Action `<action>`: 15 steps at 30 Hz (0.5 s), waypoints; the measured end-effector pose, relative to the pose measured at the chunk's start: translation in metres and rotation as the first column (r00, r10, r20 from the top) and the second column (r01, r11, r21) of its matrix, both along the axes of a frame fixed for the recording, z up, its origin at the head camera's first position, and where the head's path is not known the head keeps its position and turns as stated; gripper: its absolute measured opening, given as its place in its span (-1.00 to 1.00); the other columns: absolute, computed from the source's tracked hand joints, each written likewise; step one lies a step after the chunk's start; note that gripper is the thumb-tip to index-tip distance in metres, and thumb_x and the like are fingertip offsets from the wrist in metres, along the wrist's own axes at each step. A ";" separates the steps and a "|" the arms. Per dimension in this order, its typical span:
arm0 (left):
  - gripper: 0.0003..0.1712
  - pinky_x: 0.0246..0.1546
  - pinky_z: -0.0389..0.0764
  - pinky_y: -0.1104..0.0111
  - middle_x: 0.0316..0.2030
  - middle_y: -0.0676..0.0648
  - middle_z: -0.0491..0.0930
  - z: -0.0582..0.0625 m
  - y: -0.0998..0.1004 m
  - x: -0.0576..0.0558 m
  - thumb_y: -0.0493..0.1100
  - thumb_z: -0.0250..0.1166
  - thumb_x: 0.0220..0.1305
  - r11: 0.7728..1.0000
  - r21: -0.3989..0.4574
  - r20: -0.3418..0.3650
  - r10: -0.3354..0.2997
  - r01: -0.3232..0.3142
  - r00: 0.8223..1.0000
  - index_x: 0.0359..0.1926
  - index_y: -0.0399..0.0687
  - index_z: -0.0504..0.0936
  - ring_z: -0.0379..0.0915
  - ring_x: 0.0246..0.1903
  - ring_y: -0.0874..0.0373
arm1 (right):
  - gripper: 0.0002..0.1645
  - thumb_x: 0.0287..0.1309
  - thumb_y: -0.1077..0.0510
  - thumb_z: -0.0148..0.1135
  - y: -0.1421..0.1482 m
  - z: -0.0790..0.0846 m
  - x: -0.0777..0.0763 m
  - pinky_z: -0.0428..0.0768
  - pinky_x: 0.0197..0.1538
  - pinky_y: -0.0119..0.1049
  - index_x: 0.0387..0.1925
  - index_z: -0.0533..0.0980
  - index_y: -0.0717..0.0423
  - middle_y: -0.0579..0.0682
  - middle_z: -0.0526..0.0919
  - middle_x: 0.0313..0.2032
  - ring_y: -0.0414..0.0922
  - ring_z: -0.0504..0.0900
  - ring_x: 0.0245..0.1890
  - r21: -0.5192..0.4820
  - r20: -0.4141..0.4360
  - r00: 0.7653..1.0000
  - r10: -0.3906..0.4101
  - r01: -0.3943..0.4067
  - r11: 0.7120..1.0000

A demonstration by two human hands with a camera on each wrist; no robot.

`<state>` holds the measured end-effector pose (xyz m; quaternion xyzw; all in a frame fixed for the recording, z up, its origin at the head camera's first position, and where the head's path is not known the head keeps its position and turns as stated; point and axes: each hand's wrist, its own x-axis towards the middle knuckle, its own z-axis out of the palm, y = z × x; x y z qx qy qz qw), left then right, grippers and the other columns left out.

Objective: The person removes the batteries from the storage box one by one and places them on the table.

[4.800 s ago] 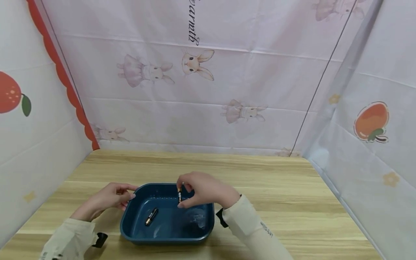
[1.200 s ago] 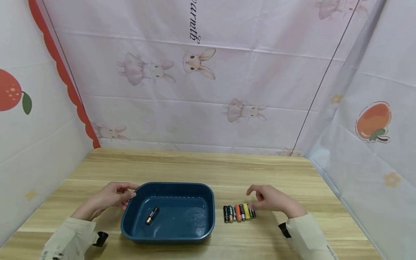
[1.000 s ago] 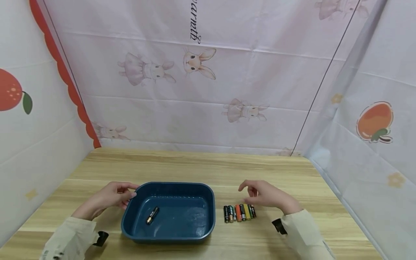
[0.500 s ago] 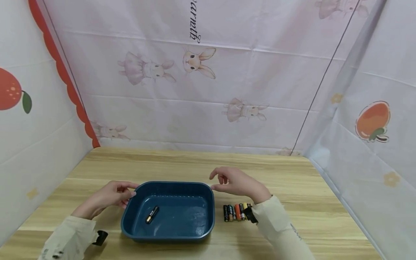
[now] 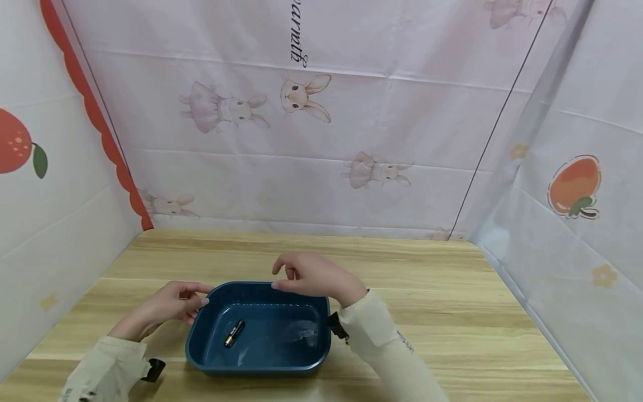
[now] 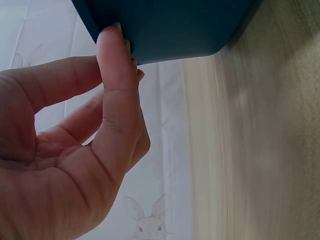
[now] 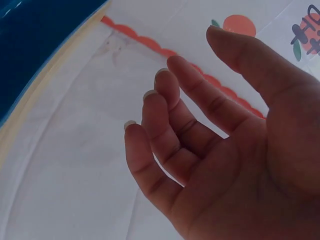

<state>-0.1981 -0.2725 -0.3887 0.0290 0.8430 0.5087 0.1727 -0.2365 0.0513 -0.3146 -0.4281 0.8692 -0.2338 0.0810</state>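
A dark blue rectangular tray [image 5: 258,368] stands on the table. One black and gold battery [image 5: 234,333] lies inside it, left of the middle. At the tray's far left corner, my left hand [image 5: 171,306] grips the edge with thumb and fingertips; the left wrist view shows them against the tray's wall [image 6: 175,30]. My right hand [image 5: 313,274] hovers over the far rim, right of centre. Its loosely bent fingers [image 7: 155,112] hold nothing in the right wrist view. The row of batteries right of the tray is almost wholly hidden by the right wrist and sleeve.
The wooden table [image 5: 452,312] runs back to a pale curtain [image 5: 281,190] printed with rabbits. Fabric walls also close off the left and right sides. A black strap piece [image 5: 337,325] juts from the right cuff beside the tray's right rim.
My right hand has moved left from the row of batteries to above the tray's far side, its forearm now covering the row. My left hand, the tray and its battery have stayed put.
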 end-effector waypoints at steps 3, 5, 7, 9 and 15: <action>-0.54 -0.43 0.67 0.25 -0.39 -0.13 0.47 0.001 -0.001 0.000 -0.27 0.17 0.36 1.000 0.000 -0.001 -0.009 0.009 1.000 0.20 -0.46 0.42 0.49 -0.46 0.10 | -0.65 0.29 -0.06 0.19 -0.015 0.002 0.001 0.38 -0.45 -0.47 0.01 0.54 0.01 -0.14 0.45 -0.52 -0.25 0.37 -0.59 0.015 0.000 1.000 0.021 -0.021 1.000; -0.53 -0.43 0.67 0.26 -0.39 -0.13 0.47 0.001 -0.001 0.001 -0.26 0.17 0.36 1.000 0.002 -0.002 -0.015 0.015 1.000 0.21 -0.46 0.41 0.49 -0.45 0.10 | -0.65 0.30 -0.06 0.19 -0.025 0.004 0.003 0.37 -0.46 -0.49 0.01 0.54 0.01 -0.14 0.45 -0.53 -0.26 0.37 -0.59 0.035 -0.002 0.999 0.034 -0.034 0.999; -0.52 -0.42 0.67 0.26 -0.39 -0.13 0.46 0.001 -0.002 0.002 -0.25 0.17 0.37 1.000 0.004 -0.002 -0.018 0.018 1.000 0.21 -0.46 0.41 0.49 -0.45 0.10 | -0.65 0.30 -0.06 0.18 -0.036 0.005 0.005 0.37 -0.46 -0.50 0.01 0.55 0.01 -0.14 0.45 -0.54 -0.26 0.37 -0.60 0.053 -0.001 0.999 0.052 -0.052 0.997; -0.52 -0.42 0.67 0.26 -0.39 -0.13 0.46 0.001 -0.001 0.002 -0.23 0.17 0.36 1.000 0.006 0.001 -0.015 0.015 1.000 0.21 -0.45 0.41 0.49 -0.45 0.10 | -0.66 0.30 -0.07 0.17 -0.046 0.005 0.006 0.37 -0.47 -0.51 0.00 0.55 0.01 -0.15 0.45 -0.54 -0.27 0.38 -0.60 0.068 0.006 0.998 0.065 -0.065 0.996; -0.51 -0.40 0.66 0.24 -0.39 -0.13 0.46 0.002 -0.001 0.002 -0.22 0.17 0.37 1.000 0.002 0.006 -0.013 0.013 1.000 0.22 -0.43 0.41 0.48 -0.44 0.08 | -0.64 0.30 -0.06 0.18 -0.074 -0.005 0.009 0.39 -0.46 -0.51 0.01 0.54 0.03 -0.13 0.47 -0.53 -0.27 0.40 -0.58 0.109 0.053 0.995 0.081 -0.087 0.990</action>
